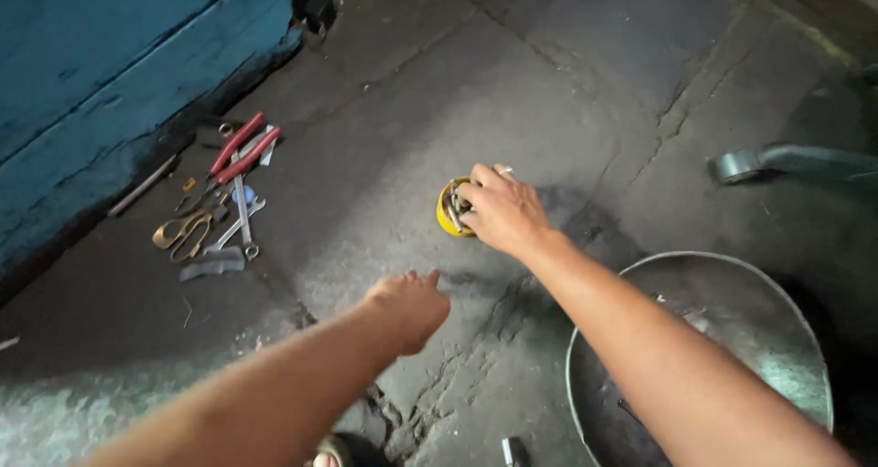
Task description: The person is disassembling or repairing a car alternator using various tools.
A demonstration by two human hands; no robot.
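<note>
Cracked concrete floor [549, 92] bears pliers [240, 147], wrenches [242, 213], basin [732, 284].

My right hand [501, 213] rests its fingers in a small round yellow container [449, 213] that sits upright on the cracked concrete floor, metal bits showing inside it, while my left hand [409, 306] hovers loosely curled nearby, holding nothing.

Dim scene; single light pool falls on cracked concrete floor [384, 174] mid-frame, corners sinking to near black. Soft shadow right of right hand [501, 213]. Near forearms blurred, stretched by wide-angle lens. Grainy overall.
</note>
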